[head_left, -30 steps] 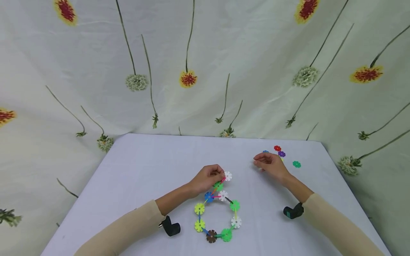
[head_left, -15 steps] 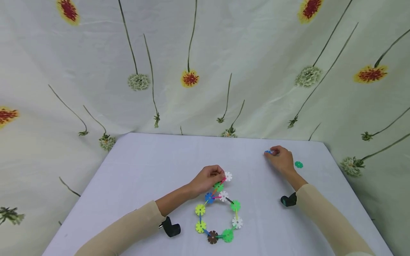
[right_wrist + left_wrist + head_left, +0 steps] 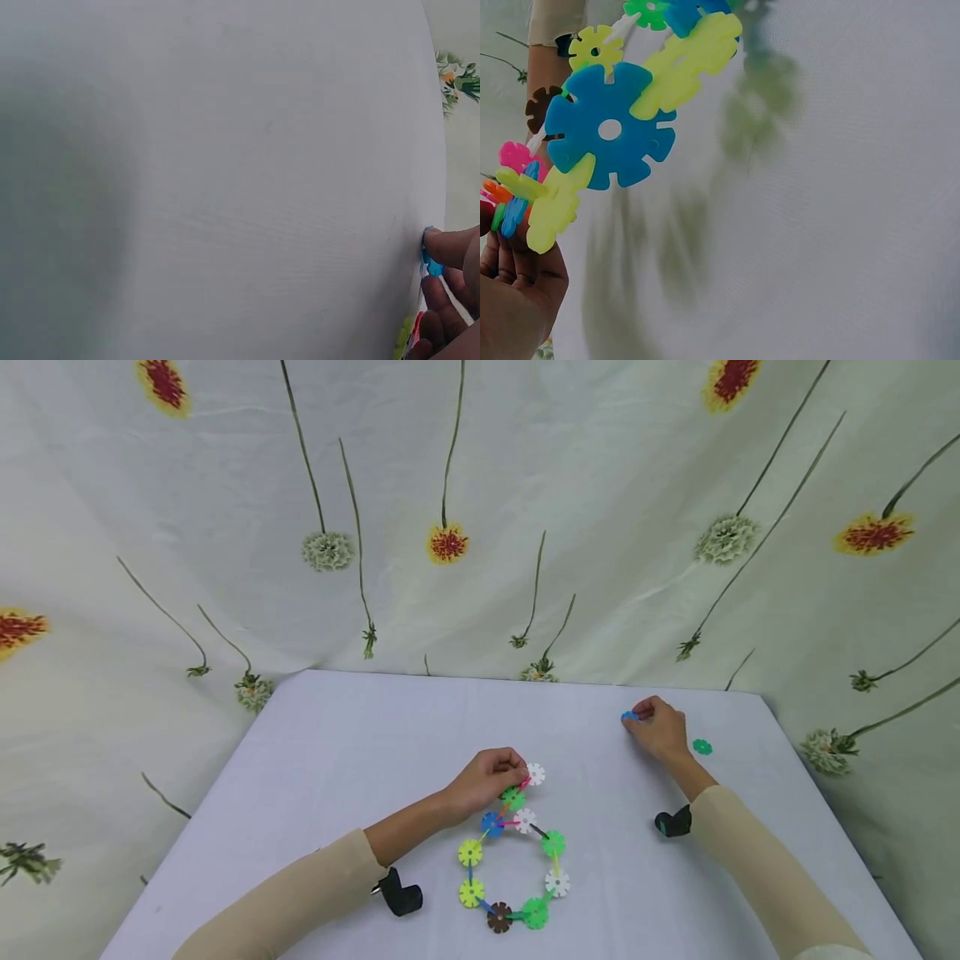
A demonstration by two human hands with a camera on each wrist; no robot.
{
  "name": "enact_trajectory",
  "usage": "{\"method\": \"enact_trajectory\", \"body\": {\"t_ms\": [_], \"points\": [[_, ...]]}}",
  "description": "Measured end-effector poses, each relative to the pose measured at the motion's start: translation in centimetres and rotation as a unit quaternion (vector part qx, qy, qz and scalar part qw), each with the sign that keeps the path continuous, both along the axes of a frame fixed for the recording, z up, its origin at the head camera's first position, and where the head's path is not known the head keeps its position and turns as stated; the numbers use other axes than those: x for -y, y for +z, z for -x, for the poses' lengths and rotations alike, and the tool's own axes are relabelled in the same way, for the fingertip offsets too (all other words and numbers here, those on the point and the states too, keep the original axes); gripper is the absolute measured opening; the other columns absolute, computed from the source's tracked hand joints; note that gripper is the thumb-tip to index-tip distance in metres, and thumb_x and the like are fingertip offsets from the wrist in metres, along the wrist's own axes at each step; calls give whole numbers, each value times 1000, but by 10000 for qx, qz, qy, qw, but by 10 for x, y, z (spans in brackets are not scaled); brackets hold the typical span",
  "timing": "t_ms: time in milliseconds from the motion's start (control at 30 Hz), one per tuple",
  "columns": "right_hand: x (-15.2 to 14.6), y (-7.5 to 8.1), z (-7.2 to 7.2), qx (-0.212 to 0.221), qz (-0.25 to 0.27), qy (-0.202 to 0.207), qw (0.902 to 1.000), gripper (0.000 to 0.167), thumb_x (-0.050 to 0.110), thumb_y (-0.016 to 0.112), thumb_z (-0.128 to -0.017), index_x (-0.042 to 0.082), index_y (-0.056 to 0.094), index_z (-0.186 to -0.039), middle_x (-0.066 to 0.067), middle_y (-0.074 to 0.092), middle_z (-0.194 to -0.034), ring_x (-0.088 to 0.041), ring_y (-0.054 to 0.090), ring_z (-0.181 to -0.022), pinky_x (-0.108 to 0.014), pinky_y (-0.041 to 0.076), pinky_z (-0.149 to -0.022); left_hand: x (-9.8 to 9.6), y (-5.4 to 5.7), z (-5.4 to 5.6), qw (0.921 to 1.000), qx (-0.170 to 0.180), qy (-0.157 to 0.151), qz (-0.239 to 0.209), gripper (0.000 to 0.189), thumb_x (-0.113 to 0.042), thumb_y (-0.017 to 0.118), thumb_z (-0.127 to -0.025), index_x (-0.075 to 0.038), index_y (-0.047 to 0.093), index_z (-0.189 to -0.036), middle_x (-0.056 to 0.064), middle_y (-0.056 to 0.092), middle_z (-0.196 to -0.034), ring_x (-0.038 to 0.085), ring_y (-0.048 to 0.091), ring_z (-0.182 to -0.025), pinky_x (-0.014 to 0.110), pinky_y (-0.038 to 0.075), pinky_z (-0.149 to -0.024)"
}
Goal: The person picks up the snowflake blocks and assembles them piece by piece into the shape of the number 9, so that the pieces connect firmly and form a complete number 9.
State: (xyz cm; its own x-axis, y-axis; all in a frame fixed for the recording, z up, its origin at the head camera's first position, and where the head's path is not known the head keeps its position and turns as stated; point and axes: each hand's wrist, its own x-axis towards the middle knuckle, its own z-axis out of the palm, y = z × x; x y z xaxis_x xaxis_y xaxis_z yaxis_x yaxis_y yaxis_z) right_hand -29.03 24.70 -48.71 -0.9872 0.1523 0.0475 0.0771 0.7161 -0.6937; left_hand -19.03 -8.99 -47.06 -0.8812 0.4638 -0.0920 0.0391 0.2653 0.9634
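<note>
In the head view, my left hand (image 3: pixel 487 781) pinches the upper end of a ring of joined plastic flower discs, at the pink disc (image 3: pixel 525 783) beside a white disc (image 3: pixel 536 774). The ring runs below through blue, yellow, brown, green and white discs. The left wrist view shows my fingers at the lower left, close to linked discs, with a large blue disc (image 3: pixel 611 127) beside them. At the back right, my right hand (image 3: pixel 660 731) pinches a loose blue flower disc (image 3: pixel 629 716) between thumb and fingers; the right wrist view shows this blue disc (image 3: pixel 431 259) under the thumb.
A green disc (image 3: pixel 702 747) lies right of my right hand. Yellow (image 3: pixel 403 339) and pink discs show beneath its fingers in the right wrist view. The white-covered table (image 3: pixel 375 727) ends at a flower-printed cloth (image 3: pixel 622 527). Black wrist cameras hang below both sleeves.
My right hand has moved back and slightly right to the loose discs and taken hold of the blue one, covering the red and purple ones. My left hand keeps its hold on the ring.
</note>
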Motion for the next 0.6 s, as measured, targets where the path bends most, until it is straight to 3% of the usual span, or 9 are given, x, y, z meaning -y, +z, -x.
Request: {"method": "enact_trajectory", "body": {"t_ms": [300,600], "points": [[-2,-9,-1,-558,487,442,9963,16,9,65,-105,6,67,-121,-19,72,-121,-33,65,-109,-39,52,-96,1,0,-3,9999,117,69,8,19,-19,61,-109,-2,67,-116,-2,64,-93,13,54,-83,21,48,-73],[-2,-4,-9,-584,910,713,9916,17,12,71,-104,5,71,-119,-20,75,-118,-18,66,-101,-13,49,-83,3,-1,-2,10000,55,73,-14,19,-19,61,-109,-2,67,-115,-2,63,-91,13,53,-82,21,47,-73]]}}
